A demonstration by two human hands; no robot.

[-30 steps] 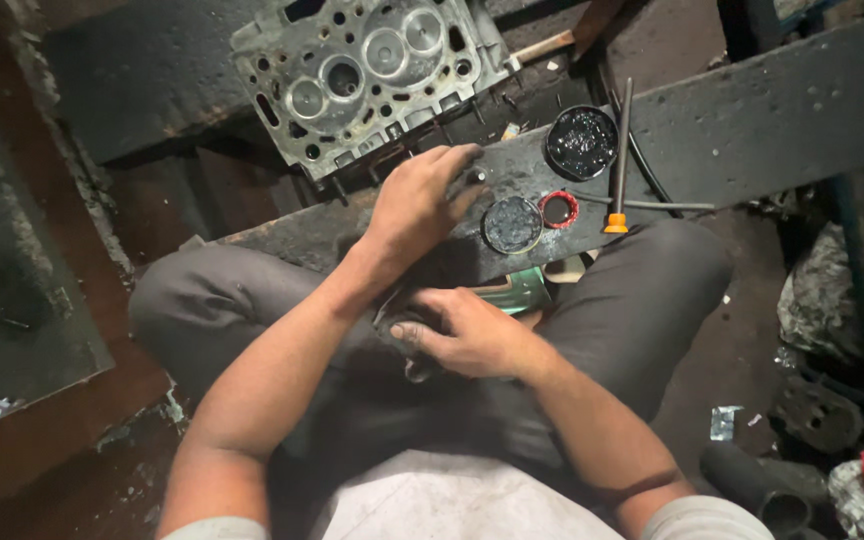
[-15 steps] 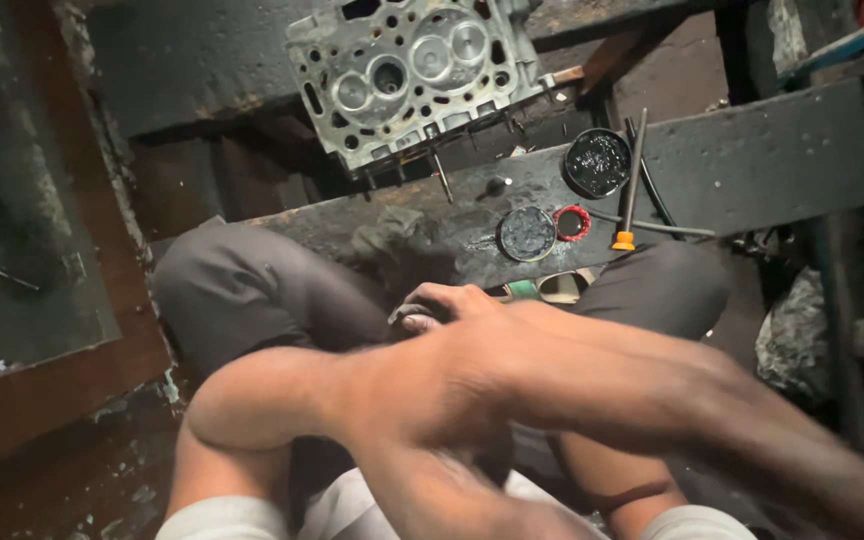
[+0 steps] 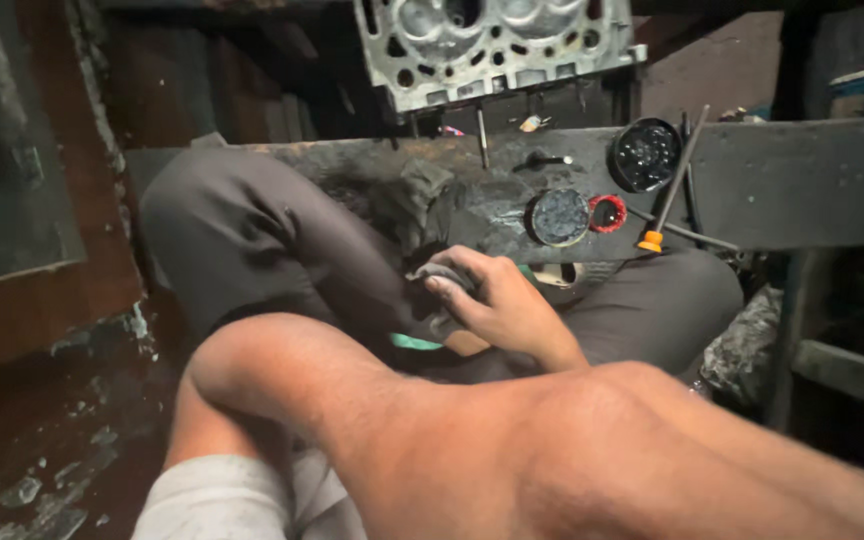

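My right hand (image 3: 497, 300) rests over my lap, shut on a dark greasy rag (image 3: 439, 275). My left forearm (image 3: 552, 450) sweeps across the foreground toward the lower right, and its hand is out of the frame. Just beyond the right hand lies a grimy dark board (image 3: 802, 180). On it are a round tin of grey paste (image 3: 560, 217), a small red cap (image 3: 608, 213) and a larger black tin of dark grease (image 3: 645, 155). A thin tool with an orange end (image 3: 667, 195) lies slanted beside them.
A metal cylinder head (image 3: 492, 40) stands at the top behind the board, with thin valve stems (image 3: 482, 135) below it. A green item (image 3: 414, 342) shows under my right wrist. A brown wooden edge (image 3: 42, 300) runs along the left. Dark clutter (image 3: 752, 340) sits on the right.
My left hand left the board and its arm swung across the front to the right, out of view. The view tilted down and left. My right hand kept hold of the rag.
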